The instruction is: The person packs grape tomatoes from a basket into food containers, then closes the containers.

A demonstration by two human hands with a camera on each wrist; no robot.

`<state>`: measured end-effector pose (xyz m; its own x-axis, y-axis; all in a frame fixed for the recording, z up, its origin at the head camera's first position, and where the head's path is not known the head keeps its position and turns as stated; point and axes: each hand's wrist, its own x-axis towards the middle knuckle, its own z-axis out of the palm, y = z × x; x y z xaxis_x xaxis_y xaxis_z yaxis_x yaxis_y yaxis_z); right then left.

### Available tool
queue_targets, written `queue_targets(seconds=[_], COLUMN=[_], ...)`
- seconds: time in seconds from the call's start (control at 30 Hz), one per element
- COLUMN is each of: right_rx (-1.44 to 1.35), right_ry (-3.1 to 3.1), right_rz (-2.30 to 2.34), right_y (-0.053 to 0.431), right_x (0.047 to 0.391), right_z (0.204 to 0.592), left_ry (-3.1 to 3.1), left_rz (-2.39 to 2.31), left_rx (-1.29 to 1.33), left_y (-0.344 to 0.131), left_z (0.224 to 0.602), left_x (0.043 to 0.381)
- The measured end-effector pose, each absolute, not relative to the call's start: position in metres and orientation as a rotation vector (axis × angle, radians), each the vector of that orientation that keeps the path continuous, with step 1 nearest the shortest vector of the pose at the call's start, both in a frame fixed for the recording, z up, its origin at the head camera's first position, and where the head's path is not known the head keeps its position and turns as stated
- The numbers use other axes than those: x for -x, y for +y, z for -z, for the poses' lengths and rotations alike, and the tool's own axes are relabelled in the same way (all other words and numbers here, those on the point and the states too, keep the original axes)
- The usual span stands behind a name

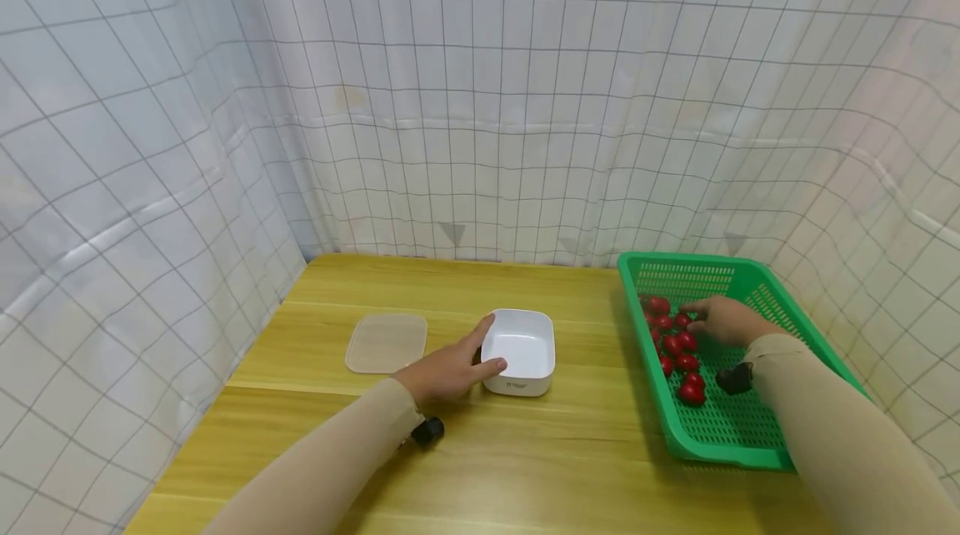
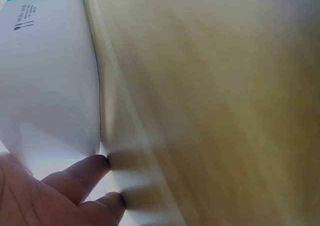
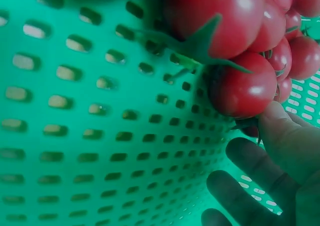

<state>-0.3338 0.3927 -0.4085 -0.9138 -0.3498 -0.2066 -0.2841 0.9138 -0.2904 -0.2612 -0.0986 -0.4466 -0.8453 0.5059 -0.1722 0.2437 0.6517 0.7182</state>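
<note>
On the yellow wooden table (image 1: 465, 452) walled by gridded white curtains (image 1: 480, 102), the left hand (image 1: 448, 370) is grasping the square white plastic container (image 1: 520, 350) while the right hand (image 1: 726, 321) is touching, fingers relaxed, small red tomatoes (image 1: 678, 347) in the green perforated plastic basket (image 1: 705, 268).

One white container (image 1: 519, 352), one translucent lid (image 1: 386, 342), one green perforated basket (image 1: 750, 435), roughly nine red cherry tomatoes (image 1: 678, 345) visible inside, two hands, two wrist cameras.

Lid (image 1: 386, 342) left of container (image 1: 520, 352) on table (image 1: 525, 468); basket (image 1: 678, 427) right; tomatoes (image 1: 678, 343) in basket.
</note>
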Motion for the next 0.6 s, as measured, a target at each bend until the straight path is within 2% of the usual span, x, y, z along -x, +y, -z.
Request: queue_targets(seconds=[0.6], right_rx=[0.457], right_ry=[2.849], right_rz=[0.331], right_y=[0.3890], right_x=[0.3404], right_z=[0.4178], left_ry=[2.515], left_rz=[-1.014], left_rx=[-0.566], left_y=[-0.0978], left_z=[0.4491], left_x=[0.2618])
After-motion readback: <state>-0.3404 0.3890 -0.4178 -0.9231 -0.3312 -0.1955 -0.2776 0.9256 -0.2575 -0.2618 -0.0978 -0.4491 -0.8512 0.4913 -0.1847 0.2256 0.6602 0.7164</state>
